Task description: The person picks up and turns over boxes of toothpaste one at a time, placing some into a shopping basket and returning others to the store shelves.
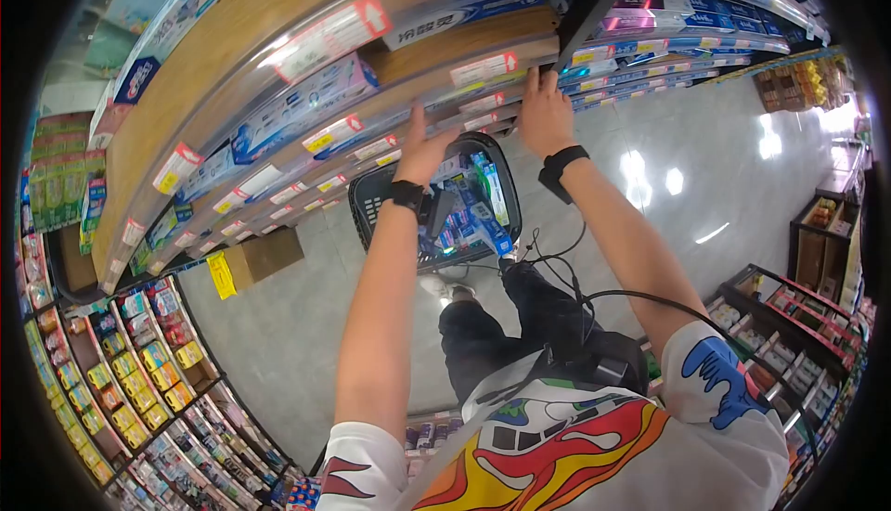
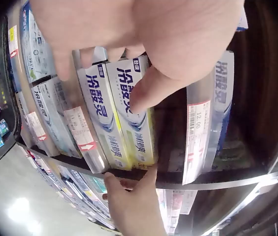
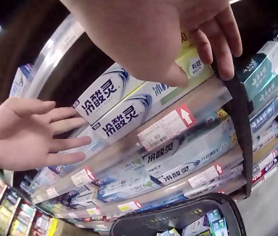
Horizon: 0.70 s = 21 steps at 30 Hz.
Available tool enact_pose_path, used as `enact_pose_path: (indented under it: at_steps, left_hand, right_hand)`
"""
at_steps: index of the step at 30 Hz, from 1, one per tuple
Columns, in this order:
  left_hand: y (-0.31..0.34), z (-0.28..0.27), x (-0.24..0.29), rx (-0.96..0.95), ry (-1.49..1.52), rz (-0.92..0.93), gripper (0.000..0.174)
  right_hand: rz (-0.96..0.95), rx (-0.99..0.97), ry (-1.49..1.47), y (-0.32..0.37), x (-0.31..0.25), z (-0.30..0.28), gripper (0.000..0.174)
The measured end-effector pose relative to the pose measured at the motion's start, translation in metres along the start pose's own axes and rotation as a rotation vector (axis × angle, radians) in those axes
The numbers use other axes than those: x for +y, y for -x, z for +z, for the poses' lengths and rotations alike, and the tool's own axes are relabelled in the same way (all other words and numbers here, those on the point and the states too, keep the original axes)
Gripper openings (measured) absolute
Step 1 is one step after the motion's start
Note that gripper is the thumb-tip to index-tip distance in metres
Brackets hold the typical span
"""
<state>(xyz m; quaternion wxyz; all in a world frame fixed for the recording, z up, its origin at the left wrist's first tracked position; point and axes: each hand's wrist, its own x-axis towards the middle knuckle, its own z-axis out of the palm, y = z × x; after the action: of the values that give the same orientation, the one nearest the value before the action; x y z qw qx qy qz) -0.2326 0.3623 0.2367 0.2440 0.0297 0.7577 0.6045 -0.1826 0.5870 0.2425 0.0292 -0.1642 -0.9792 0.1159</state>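
Note:
Two stacked white-and-yellow toothpaste boxes (image 2: 98, 110) (image 3: 124, 117) lie on a shelf between my hands. My left hand (image 1: 429, 153) is at their left end; its fingers are spread and straight in the right wrist view, and its thumb overlaps the upper box in the left wrist view. At the other, yellow end is my right hand (image 1: 546, 121) (image 3: 163, 42), its thumb along the box and its loosely bent fingers beside the dark shelf post (image 3: 240, 132). Below the hands is a black shopping basket (image 1: 364, 216) holding several toothpaste boxes.
Price tags (image 3: 166, 129) line the clear shelf-edge strips. Lower shelves carry more toothpaste boxes (image 3: 178, 172). An open cardboard box (image 1: 269, 258) sits on the grey floor (image 1: 316, 325) at the left. Cables (image 1: 580, 293) hang near my right arm. Stocked racks (image 1: 139, 372) stand around.

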Motion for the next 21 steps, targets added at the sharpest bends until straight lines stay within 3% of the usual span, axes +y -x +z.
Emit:
enact_pose_path:
  at_steps: [2,5,6,8,11,12,14,18,19,21]
  left_hand:
    - [-0.001,0.001,-0.003,-0.013,0.060,-0.009,0.094]
    - [0.007,-0.003,-0.002,0.073,0.016,0.094,0.085]
    - [0.013,-0.007,-0.008,0.130,0.040,0.136,0.077]
    - [0.029,-0.020,-0.027,0.253,0.084,0.219,0.063]
    - [0.077,-0.043,-0.073,0.312,0.058,0.039,0.031]
    - [0.095,-0.046,-0.102,0.292,0.126,-0.032,0.031]
    - [0.126,-0.048,-0.152,0.273,0.104,-0.189,0.033]
    - [0.191,-0.044,-0.231,0.237,-0.004,-0.395,0.026]
    - [0.203,-0.049,-0.254,0.086,-0.042,-0.496,0.030]
    - [0.234,-0.052,-0.287,-0.018,-0.013,-0.611,0.028]
  right_hand:
    - [0.004,-0.015,0.013,-0.004,0.010,0.020,0.077]
    - [0.063,-0.032,-0.200,0.016,0.002,0.003,0.080]
    - [0.093,-0.054,-0.266,0.027,0.001,0.002,0.083]
    - [-0.021,-0.009,-0.289,0.059,0.014,0.018,0.075]
    - [-0.013,-0.308,-0.255,0.113,0.034,0.051,0.040]
    - [0.015,-0.431,-0.257,0.132,0.033,0.057,0.030]
    - [0.129,-0.610,-0.284,0.164,0.037,0.097,0.031]
    - [0.168,-0.608,-0.192,0.223,0.016,0.157,0.042]
    - [0.180,-0.595,-0.133,0.235,0.008,0.171,0.045]
    - [0.227,-0.566,-0.110,0.251,0.000,0.207,0.050]
